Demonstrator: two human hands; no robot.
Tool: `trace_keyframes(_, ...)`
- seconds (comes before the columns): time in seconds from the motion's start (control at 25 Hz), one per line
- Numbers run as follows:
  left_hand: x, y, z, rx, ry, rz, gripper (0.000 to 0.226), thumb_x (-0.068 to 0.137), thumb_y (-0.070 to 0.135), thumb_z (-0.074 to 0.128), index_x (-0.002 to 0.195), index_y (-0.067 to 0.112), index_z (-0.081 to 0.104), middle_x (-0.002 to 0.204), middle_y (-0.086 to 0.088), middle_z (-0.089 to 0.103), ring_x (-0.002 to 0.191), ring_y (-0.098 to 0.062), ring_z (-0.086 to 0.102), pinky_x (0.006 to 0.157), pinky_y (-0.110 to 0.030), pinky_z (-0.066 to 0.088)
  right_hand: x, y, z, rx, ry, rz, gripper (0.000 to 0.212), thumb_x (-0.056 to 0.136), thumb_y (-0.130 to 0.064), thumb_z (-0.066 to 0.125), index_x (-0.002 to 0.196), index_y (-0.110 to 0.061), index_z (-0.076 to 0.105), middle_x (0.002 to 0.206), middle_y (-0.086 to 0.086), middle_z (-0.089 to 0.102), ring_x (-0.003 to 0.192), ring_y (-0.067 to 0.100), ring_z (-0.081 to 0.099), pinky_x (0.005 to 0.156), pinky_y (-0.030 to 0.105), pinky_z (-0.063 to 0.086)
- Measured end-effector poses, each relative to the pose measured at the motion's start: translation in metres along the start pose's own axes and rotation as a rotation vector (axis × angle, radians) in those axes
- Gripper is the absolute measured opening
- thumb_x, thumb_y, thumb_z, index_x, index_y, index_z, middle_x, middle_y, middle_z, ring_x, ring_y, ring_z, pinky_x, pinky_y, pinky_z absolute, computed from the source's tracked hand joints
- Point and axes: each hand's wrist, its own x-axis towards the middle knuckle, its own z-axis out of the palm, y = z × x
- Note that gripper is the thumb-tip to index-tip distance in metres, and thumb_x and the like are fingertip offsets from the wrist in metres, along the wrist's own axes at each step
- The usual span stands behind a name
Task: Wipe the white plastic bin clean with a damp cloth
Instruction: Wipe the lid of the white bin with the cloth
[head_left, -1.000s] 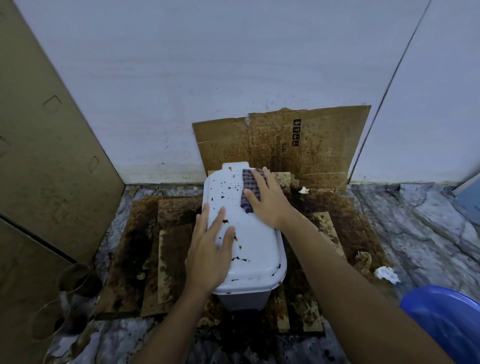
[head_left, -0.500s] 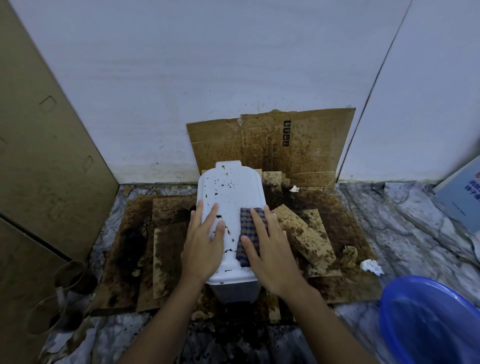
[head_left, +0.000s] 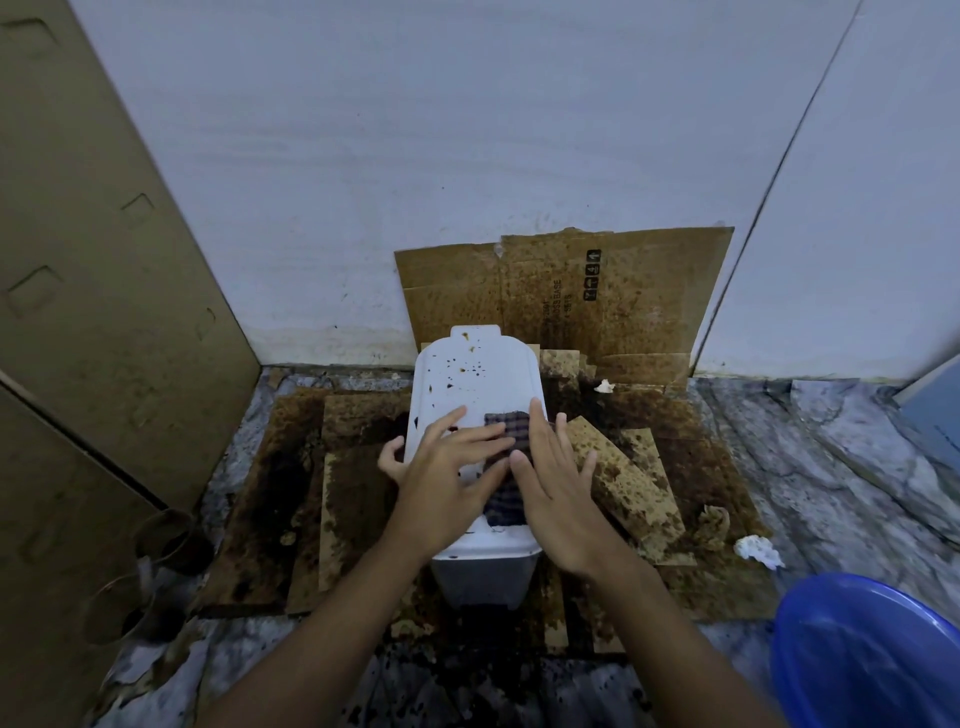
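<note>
Two bare hands are all I have over the white plastic bin (head_left: 475, 384), which stands on stained brown cardboard sheets (head_left: 358, 426) spread across the marble floor (head_left: 831, 467), close to the pale wall (head_left: 467, 156). Its flat top is speckled with dark and tan spots toward the far end. My left hand (head_left: 441, 483) lies on the near left part of that top with fingers spread and reaching rightward, their tips touching the checked dark cloth (head_left: 506, 467); it closes on nothing. My right hand (head_left: 558, 493) lies flat and open on the cloth, fingers pointing away from me, pinning it against the bin's right side rather than gripping it. One upright piece of spotted cardboard (head_left: 571, 296) leans on the wall behind the bin. A round blue plastic basin (head_left: 872, 654) sits at the lower right, well apart from the bin, with a crumpled white tissue (head_left: 758, 551) between them on the floor.
</note>
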Motion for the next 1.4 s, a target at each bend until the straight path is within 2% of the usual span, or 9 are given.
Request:
trace_keyframes(0.2,0.000,-0.003,-0.007,0.052,-0.016,-0.031,0.031,0.092,0.048,0.065,0.123,0.045,0.068,0.134,0.037,0.048,0.147,0.000,0.017,0.117,-0.043,-0.012,-0.003,0.004,-0.006,0.048,0.000,0.006,0.069,0.100,-0.065,0.014,0.157,-0.039,-0.014,0.162,-0.025,-0.025,0.144,-0.006,-0.031,0.118,0.045,-0.027)
trace_keyframes(0.32,0.001,-0.021,-0.023,-0.023,-0.046,-0.046,0.035,0.091,0.041,0.069,0.126,0.040,0.068,0.136,0.032,0.050,0.149,-0.006,0.019,0.125,-0.051,0.005,0.003,0.008,-0.010,0.048,0.007,-0.001,0.070,0.097,-0.069,0.015,0.158,-0.041,-0.006,0.163,-0.025,-0.022,0.148,-0.001,-0.027,0.121,0.046,-0.020)
trace_keyframes(0.4,-0.003,-0.032,-0.040,-0.037,-0.051,-0.054,0.038,0.093,0.034,0.070,0.130,0.037,0.066,0.137,0.030,0.051,0.148,-0.005,0.023,0.126,-0.033,-0.005,0.009,0.010,-0.011,0.055,0.005,0.001,0.069,0.099,-0.068,0.019,0.158,-0.042,-0.004,0.163,-0.024,-0.021,0.150,0.003,-0.024,0.124,0.048,-0.011)
trace_keyframes(0.48,-0.010,-0.037,-0.054,-0.017,-0.035,-0.094,0.040,0.096,0.027,0.067,0.135,0.036,0.063,0.138,0.027,0.050,0.144,0.001,0.025,0.112,-0.008,-0.017,0.017,0.012,-0.011,0.059,0.003,0.010,0.070,0.100,-0.065,0.024,0.159,-0.040,-0.004,0.164,-0.022,-0.021,0.152,0.006,-0.020,0.126,0.048,-0.002)
trace_keyframes(0.64,-0.008,-0.017,-0.040,-0.028,0.075,-0.305,0.038,0.097,0.042,0.059,0.135,0.041,0.060,0.144,0.026,0.043,0.139,0.003,0.033,0.121,-0.039,-0.001,0.033,0.013,-0.009,0.088,0.012,0.032,0.069,0.102,-0.060,0.029,0.160,-0.036,-0.001,0.166,-0.018,-0.019,0.154,0.008,-0.014,0.127,0.045,0.005)
trace_keyframes(0.72,-0.003,-0.002,-0.020,0.024,0.016,-0.335,0.052,0.099,0.057,0.046,0.149,0.043,0.043,0.160,0.021,0.028,0.148,-0.002,0.023,0.123,-0.047,-0.001,0.039,0.012,-0.007,0.085,0.032,0.038,0.068,0.104,-0.057,0.029,0.161,-0.033,0.000,0.166,-0.016,-0.018,0.154,0.008,-0.011,0.127,0.044,0.006)
trace_keyframes(0.84,0.001,0.001,-0.002,0.097,-0.127,-0.354,0.063,0.102,0.060,0.028,0.160,0.041,0.012,0.169,0.016,-0.005,0.155,-0.006,-0.008,0.126,-0.048,-0.001,0.044,0.014,-0.003,0.053,0.042,0.036,0.067,0.105,-0.055,0.026,0.161,-0.031,-0.002,0.167,-0.013,-0.018,0.155,0.009,-0.011,0.127,0.041,0.006)
trace_keyframes(0.92,0.007,-0.006,-0.004,0.071,-0.157,-0.377,0.064,0.103,0.057,0.027,0.161,0.039,0.006,0.169,0.016,-0.010,0.155,-0.008,-0.010,0.127,-0.048,0.003,0.045,0.016,0.000,0.019,0.034,0.030,0.068,0.104,-0.056,0.025,0.160,-0.032,-0.005,0.167,-0.012,-0.020,0.154,0.010,-0.012,0.126,0.039,0.003)
trace_keyframes(1.4,0.145,-0.045,0.011,0.201,-0.239,-0.351,0.065,0.105,0.057,0.025,0.162,0.032,0.007,0.171,0.003,-0.002,0.157,-0.023,-0.004,0.125,-0.051,0.011,0.084,0.019,-0.007,-0.018,0.048,0.066,0.066,0.107,-0.051,0.026,0.161,-0.029,-0.005,0.167,-0.012,-0.020,0.155,0.012,-0.014,0.126,0.043,0.005)
